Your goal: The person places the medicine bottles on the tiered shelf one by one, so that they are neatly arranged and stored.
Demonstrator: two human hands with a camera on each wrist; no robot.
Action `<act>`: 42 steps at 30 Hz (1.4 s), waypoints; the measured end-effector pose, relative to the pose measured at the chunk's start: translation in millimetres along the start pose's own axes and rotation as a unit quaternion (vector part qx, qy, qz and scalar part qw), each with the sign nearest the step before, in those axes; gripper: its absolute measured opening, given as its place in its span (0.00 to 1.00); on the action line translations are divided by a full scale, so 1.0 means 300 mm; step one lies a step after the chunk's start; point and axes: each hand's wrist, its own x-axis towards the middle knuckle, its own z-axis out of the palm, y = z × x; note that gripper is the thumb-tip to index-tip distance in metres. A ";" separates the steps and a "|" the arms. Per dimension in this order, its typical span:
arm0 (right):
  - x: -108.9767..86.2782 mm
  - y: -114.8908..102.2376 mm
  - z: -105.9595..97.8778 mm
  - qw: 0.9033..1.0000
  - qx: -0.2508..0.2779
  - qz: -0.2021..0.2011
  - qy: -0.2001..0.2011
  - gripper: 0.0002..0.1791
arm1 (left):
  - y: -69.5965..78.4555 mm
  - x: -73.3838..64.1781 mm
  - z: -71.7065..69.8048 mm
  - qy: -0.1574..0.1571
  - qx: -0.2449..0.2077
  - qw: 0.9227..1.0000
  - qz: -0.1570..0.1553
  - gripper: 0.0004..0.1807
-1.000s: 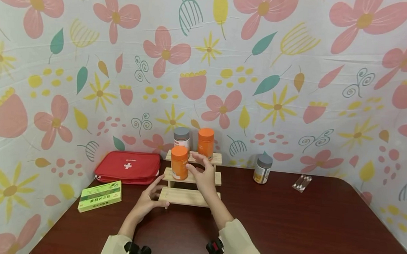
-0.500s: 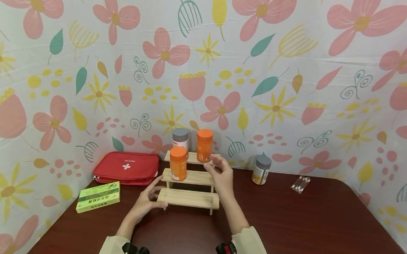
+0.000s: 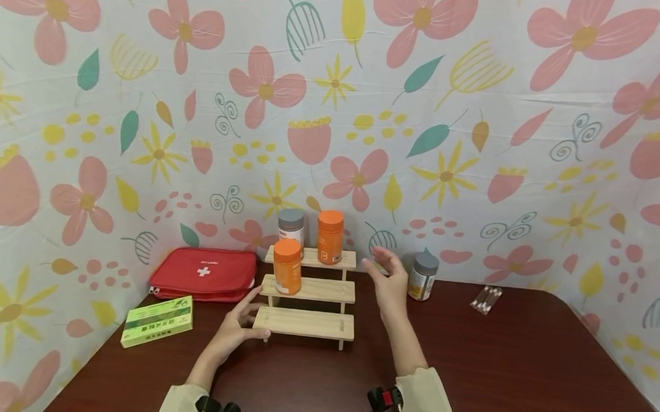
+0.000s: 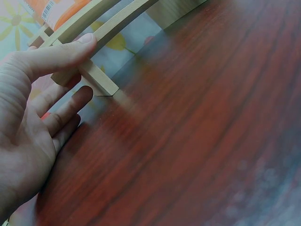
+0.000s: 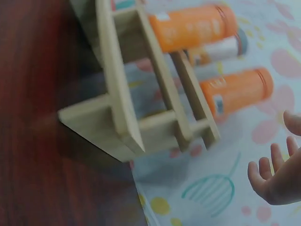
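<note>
A three-tier wooden display rack [image 3: 304,322] stands on the table. My left hand [image 3: 234,333] holds its left end, thumb [image 4: 77,51] on the bottom board and fingers along the side. On the middle tier stands an orange bottle [image 3: 287,267]. The top tier bears a second orange bottle [image 3: 330,237] and a grey-lidded white bottle [image 3: 291,223], partly hidden behind the first. My right hand [image 3: 391,287], holding nothing, has its fingers parted in the air right of the rack. Just beyond it stands another grey-lidded bottle [image 3: 423,277], its left edge overlapped by the hand.
A red first-aid pouch [image 3: 203,274] lies left of the rack, with a green-yellow box [image 3: 158,321] in front of it. A small clear packet of cotton swabs [image 3: 486,299] lies at the right. A flowered cloth [image 3: 479,145] hangs behind the table [image 3: 495,364].
My right hand has left the orange bottle on the middle tier and moved right, past the rack, towards the lone grey-lidded bottle. The left hand has stayed on the rack.
</note>
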 end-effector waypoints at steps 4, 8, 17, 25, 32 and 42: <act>0.023 -0.014 -0.057 0.999 0.014 0.022 0.022 0.24 | 0.000 0.001 0.003 -0.005 -0.003 1.000 -0.003 0.52; 0.041 -0.021 -0.099 0.999 0.014 0.028 0.040 0.25 | 0.003 0.002 0.002 -0.003 0.000 1.000 -0.005 0.52; 0.093 0.040 -0.252 0.991 -0.014 0.019 0.131 0.28 | 0.002 0.006 0.005 -0.013 -0.001 1.000 0.000 0.52; 0.123 0.096 -0.367 0.981 0.001 0.062 0.182 0.32 | 0.014 0.004 0.000 -0.011 0.007 1.000 0.010 0.51; 0.138 0.123 -0.368 0.984 0.009 0.062 0.169 0.32 | 0.021 0.006 -0.008 -0.014 0.012 1.000 0.012 0.51; 0.164 0.179 -0.364 0.991 -0.019 0.061 0.113 0.35 | 0.002 0.004 -0.006 -0.015 -0.003 1.000 0.008 0.52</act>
